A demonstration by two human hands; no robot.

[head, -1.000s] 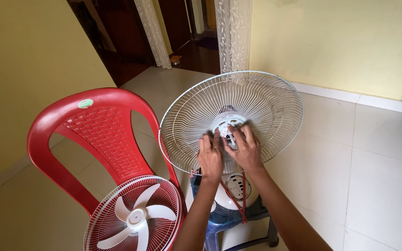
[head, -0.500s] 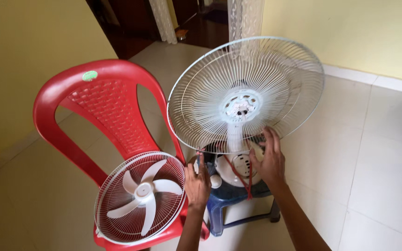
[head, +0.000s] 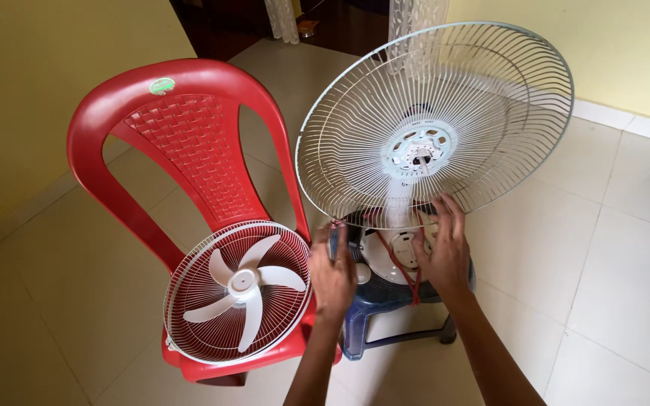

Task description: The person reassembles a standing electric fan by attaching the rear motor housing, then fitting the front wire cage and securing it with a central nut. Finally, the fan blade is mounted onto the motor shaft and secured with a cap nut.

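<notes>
A pedestal fan's rear wire guard (head: 490, 98) stands tilted up, with the bare motor hub (head: 419, 150) at its middle. Its white round base (head: 389, 259) rests on a blue plastic stool (head: 385, 304). My left hand (head: 332, 274) is at the base's left edge, fingers curled near a dark part there. On the right side of the base my right hand (head: 445, 248) rests with fingers spread, beside a red cord (head: 404, 267). On the red chair (head: 182, 143) lie the front guard (head: 189, 301) and the white blade (head: 244, 287).
Pale floor tiles (head: 611, 256) spread all around. A yellow wall (head: 24, 98) runs along the left and another behind the fan. A dark doorway (head: 220, 22) with curtains opens at the back.
Both hands have come down from the motor hub to the fan's base. The view has shifted, so the guard now sits higher and the chair seat shows more.
</notes>
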